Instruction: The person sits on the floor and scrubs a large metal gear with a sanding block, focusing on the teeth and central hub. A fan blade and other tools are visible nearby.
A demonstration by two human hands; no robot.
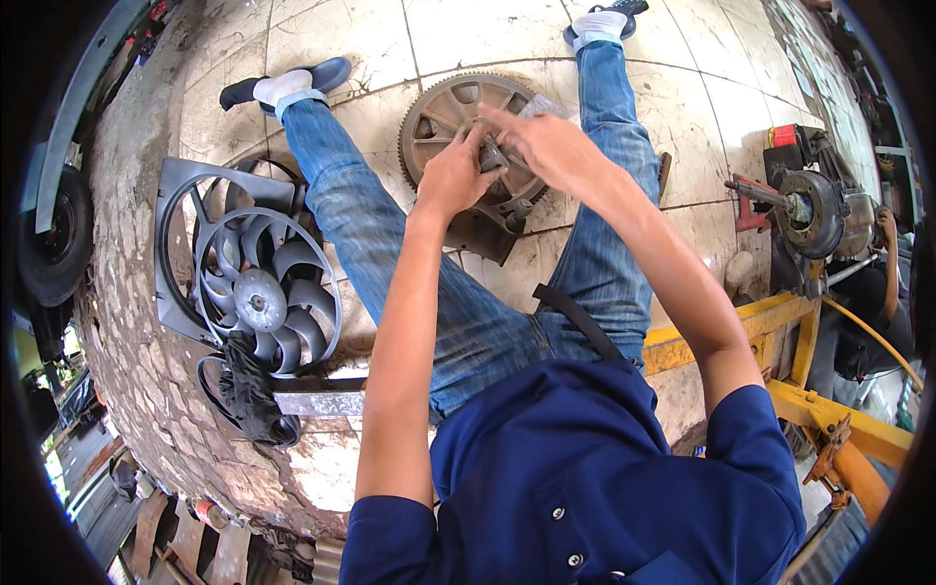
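My left hand (452, 177) is closed round a small dark, dirty metal part (490, 154), with the thumb along its near side. It is held above a large toothed flywheel (417, 146) lying flat on the tiles between my legs. My right hand (548, 148) reaches over from the right, close to that part. Its fingers point left and are smeared by motion, so whether they grip anything cannot be made out. A greyish flat piece (538, 105) shows just beyond my right hand. On the near side of the flywheel lies a dark angular metal piece (485, 236).
A grey radiator fan (261, 298) in its shroud lies at the left, with black cloth (252, 390) beside it. At the right stand a greasy drum-shaped assembly (811, 216) with a shaft and a yellow metal frame (770, 317). Another person's arm (889, 258) shows at the far right.
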